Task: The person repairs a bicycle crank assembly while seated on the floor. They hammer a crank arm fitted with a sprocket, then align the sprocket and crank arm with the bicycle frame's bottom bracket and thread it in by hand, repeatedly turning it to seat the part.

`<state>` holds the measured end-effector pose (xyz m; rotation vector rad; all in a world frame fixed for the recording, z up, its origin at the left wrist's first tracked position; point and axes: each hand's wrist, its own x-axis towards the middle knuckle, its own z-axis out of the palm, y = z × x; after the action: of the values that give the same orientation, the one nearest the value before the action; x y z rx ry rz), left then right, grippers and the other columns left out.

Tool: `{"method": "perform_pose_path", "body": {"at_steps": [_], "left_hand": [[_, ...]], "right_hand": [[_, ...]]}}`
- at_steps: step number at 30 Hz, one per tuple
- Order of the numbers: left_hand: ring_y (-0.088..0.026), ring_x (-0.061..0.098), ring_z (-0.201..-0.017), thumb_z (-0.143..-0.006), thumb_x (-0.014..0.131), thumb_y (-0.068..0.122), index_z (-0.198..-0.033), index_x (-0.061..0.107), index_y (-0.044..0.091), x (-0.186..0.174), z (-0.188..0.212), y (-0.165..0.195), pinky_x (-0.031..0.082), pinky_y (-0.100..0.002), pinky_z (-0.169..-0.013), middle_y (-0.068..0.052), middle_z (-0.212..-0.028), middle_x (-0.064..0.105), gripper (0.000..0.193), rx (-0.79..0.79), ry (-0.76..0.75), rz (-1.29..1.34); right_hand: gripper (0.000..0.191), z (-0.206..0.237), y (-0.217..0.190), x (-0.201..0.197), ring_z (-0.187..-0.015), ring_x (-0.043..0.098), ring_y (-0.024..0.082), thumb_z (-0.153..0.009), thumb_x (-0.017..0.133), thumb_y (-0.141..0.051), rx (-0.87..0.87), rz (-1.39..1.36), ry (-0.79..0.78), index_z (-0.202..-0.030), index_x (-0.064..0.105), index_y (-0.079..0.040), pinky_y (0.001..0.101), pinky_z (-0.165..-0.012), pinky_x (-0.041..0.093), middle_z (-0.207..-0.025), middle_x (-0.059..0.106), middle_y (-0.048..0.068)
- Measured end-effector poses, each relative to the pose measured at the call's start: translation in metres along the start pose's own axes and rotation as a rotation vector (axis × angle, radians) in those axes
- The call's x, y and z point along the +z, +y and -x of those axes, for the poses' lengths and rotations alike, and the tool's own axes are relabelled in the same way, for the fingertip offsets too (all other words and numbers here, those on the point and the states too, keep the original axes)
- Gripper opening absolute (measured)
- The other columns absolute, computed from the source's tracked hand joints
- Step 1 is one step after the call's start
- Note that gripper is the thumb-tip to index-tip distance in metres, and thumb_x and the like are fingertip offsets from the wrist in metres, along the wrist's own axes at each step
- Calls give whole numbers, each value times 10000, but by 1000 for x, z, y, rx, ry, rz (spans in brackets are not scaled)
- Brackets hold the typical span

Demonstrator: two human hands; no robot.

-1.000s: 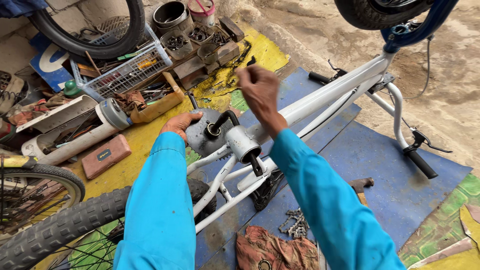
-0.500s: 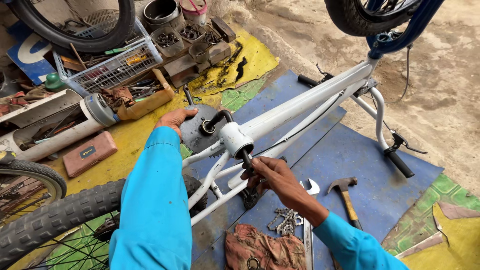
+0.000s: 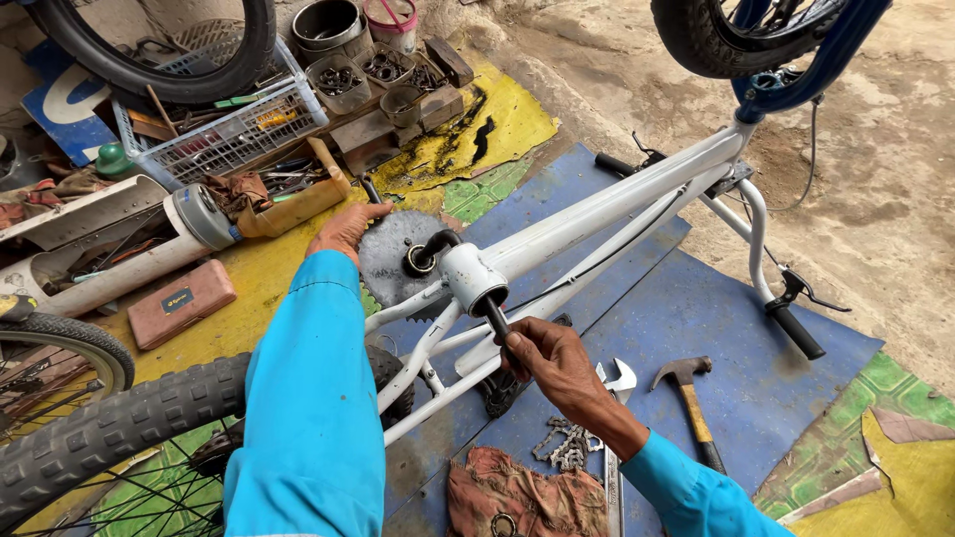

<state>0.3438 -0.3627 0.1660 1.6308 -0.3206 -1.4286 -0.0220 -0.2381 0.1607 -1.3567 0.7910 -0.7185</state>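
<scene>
A white bicycle frame (image 3: 617, 204) lies on its side across blue and yellow mats. My left hand (image 3: 343, 229) rests on the edge of the dark toothed chainring (image 3: 390, 267) beside the white bottom bracket shell (image 3: 473, 278). My right hand (image 3: 552, 363) is closed around the black crank arm (image 3: 494, 318) that sticks out of the shell toward me. Both arms wear bright blue sleeves. The pedal end of the crank is hidden under my right hand.
A claw hammer (image 3: 688, 398), a wrench (image 3: 615, 418), a loose chain (image 3: 567, 446) and a rust-coloured rag (image 3: 522, 497) lie on the blue mat. A knobby tyre (image 3: 109, 428) sits lower left. A wire basket (image 3: 224, 134), parts tins (image 3: 343, 80) and a reddish case (image 3: 179, 303) crowd the far left.
My right hand came down from the top of the frame to the near side of the bottom bracket and closed on the crank arm. My left hand stayed at the chainring.
</scene>
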Motion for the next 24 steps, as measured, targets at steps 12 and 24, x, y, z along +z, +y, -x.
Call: {"method": "perform_pose_path", "body": {"at_steps": [12, 24], "left_hand": [[-361, 367, -1460, -824, 814, 376, -1316, 689, 77, 19, 0, -14, 278, -512, -1181, -183, -1566, 472, 589, -19, 148, -340], [-352, 207, -1531, -857, 743, 379, -1484, 483, -1, 28, -12, -5, 156, -511, -1226, -203, -1632, 336, 778, 79, -32, -365]], "right_hand": [[390, 25, 1, -5, -578, 540, 95, -984, 581, -410, 84, 206, 38, -991, 738, -53, 298, -529, 458, -677, 679, 19], [401, 30, 27, -12, -687, 611, 103, -995, 581, -407, -7, 228, -11, -1074, 725, -41, 303, -634, 558, -763, 709, 38]]}}
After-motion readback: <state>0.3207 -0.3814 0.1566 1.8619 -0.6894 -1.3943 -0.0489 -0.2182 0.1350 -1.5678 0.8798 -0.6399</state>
